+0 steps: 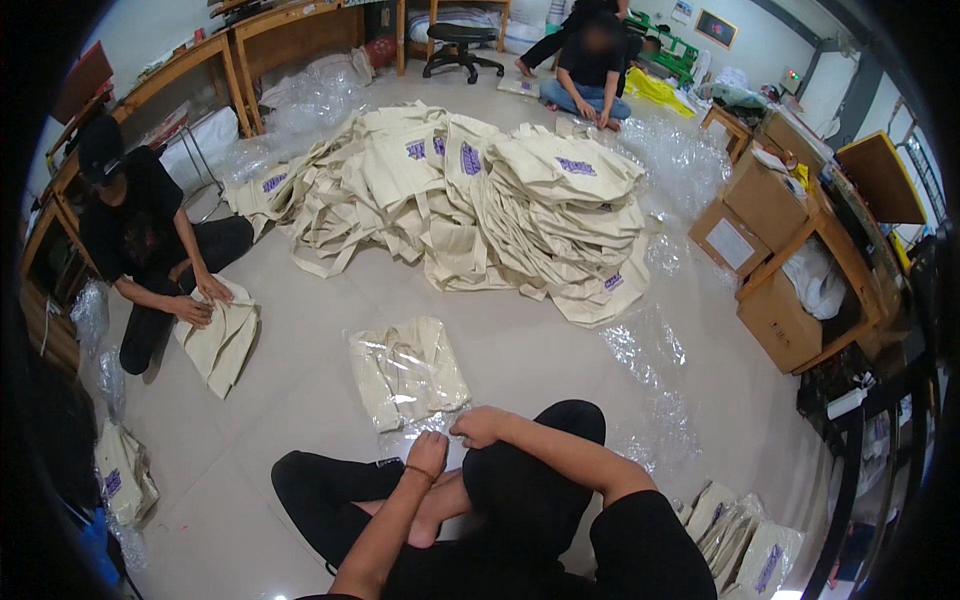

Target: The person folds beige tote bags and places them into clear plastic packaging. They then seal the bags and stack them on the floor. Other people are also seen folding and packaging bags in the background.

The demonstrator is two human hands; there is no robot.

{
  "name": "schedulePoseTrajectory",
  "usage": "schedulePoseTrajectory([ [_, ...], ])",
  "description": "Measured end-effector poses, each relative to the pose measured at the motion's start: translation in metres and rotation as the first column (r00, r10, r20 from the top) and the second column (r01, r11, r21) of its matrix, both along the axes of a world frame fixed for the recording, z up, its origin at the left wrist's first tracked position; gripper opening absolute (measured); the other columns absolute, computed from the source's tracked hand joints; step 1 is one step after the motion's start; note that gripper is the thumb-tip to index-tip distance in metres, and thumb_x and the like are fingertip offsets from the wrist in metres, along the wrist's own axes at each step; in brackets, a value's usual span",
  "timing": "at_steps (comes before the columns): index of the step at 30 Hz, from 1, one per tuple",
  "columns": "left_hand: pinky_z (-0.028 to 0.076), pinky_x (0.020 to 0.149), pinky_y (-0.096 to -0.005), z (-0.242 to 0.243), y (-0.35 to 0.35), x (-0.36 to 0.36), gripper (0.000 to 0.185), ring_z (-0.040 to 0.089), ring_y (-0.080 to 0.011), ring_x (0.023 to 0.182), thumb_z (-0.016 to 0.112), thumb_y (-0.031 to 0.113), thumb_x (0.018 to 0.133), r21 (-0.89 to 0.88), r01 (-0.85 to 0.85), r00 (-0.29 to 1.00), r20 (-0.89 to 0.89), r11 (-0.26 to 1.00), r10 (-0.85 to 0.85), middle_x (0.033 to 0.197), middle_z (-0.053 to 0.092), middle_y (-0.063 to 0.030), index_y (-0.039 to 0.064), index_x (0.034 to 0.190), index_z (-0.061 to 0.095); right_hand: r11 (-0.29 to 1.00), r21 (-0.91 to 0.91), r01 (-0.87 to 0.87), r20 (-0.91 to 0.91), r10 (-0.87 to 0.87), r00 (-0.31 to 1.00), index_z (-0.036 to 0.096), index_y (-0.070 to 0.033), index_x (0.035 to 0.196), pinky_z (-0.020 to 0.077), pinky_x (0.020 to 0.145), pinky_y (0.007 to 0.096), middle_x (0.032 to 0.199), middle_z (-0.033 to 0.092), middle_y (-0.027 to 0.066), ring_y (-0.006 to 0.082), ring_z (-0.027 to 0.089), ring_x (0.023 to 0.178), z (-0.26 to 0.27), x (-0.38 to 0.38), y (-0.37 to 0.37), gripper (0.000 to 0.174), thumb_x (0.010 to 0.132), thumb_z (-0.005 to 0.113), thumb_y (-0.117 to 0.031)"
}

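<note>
On the floor before my crossed legs lies a folded cream canvas tote bag [405, 367] inside a clear plastic bag [394, 444]. The near end of the plastic extends past the cloth towards me. My left hand [429, 455], with a beaded bracelet at its wrist, is closed on that near end. Just to its right, my right hand [478, 426] pinches the plastic at the near right corner, above my knee. The fingertips of both hands are partly hidden, and the two hands are almost touching.
A large heap of cream tote bags [457, 195] with purple prints lies ahead. To the left, a seated person [142, 225] folds a tote bag [221, 337]. Another person [589, 75] sits behind the heap. Packed bags [739, 536] stand at lower right, below loose plastic bags [652, 405] and cardboard boxes [776, 319].
</note>
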State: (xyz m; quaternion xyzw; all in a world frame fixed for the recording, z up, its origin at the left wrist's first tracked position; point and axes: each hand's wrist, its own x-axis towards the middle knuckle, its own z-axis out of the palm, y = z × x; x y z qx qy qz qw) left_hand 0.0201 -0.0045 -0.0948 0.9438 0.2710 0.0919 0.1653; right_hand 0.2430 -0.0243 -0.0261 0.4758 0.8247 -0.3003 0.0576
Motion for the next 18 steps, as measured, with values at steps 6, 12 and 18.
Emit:
schedulePoseTrajectory([
  [6, 0.06, 0.078, -0.0427, 0.026, -0.012, 0.008, 0.01, 0.071, -0.0332, 0.088, 0.059, 0.009, 0.087, -0.038, -0.032, 0.989, -0.145, 0.999, 0.026, 0.09, 0.071, -0.0166, 0.002, 0.093, 0.064, 0.999, 0.052, 0.015, 0.036, -0.017, 0.999, 0.072, -0.005, 0.106, 0.0572, 0.083, 0.0535, 0.094, 0.073, 0.0216, 0.0421, 0.071, 0.093, 0.007, -0.008, -0.002, 0.03, 0.083, 0.072, -0.025],
  [12, 0.061, 0.074, -0.0484, 0.035, -0.014, 0.006, 0.011, 0.074, -0.0346, 0.086, 0.058, 0.01, 0.089, -0.095, -0.088, 0.994, -0.08, 0.992, 0.081, 0.089, 0.072, -0.0167, 0.003, 0.096, 0.063, 0.997, 0.063, 0.033, 0.04, -0.035, 0.999, 0.074, -0.004, 0.103, 0.0583, 0.082, 0.0516, 0.094, 0.074, 0.0201, 0.0407, 0.072, 0.093, 0.021, -0.014, -0.002, 0.034, 0.081, 0.076, -0.03],
  [18, 0.057, 0.076, -0.0529, 0.029, -0.01, -0.001, 0.023, 0.072, -0.04, 0.088, 0.058, 0.019, 0.094, -0.254, -0.134, 0.991, -0.063, 0.958, 0.122, 0.096, 0.074, -0.0181, 0.015, 0.114, 0.068, 0.981, 0.194, 0.017, 0.124, -0.042, 0.991, 0.077, -0.002, 0.091, 0.059, 0.081, 0.0495, 0.093, 0.073, 0.0203, 0.0384, 0.073, 0.091, 0.001, -0.028, -0.004, 0.029, 0.077, 0.076, -0.027],
])
